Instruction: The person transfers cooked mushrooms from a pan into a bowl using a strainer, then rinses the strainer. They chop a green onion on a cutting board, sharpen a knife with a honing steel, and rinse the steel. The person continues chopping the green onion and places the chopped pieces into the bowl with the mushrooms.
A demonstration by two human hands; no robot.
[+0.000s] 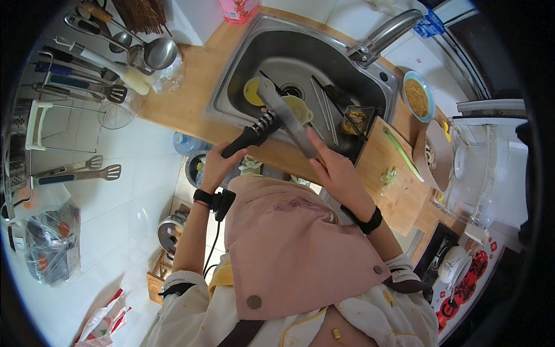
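My left hand (220,167) grips the handle of a black handheld knife sharpener (248,141), its slotted end pointing up and to the right. In my right hand (336,173) is a knife with a broad metal blade (284,117); its handle is mostly hidden by the hand. The blade lies slantwise against or just beside the sharpener's slotted end; exact contact cannot be made out. Both tools are over the front edge of a stainless steel sink (277,56). Yellow bowls (253,91), chopsticks (326,104) and a container with food scraps (355,121) sit in the sink.
A wooden cutting board (405,208) with a green onion stalk (401,152) and chopped pieces (389,177) overlaps the sink's right side. Beyond it stand a beige bowl (418,160) and a blue-rimmed bowl (418,97). The faucet (383,37) reaches over from behind. Utensils (160,54) hang at left.
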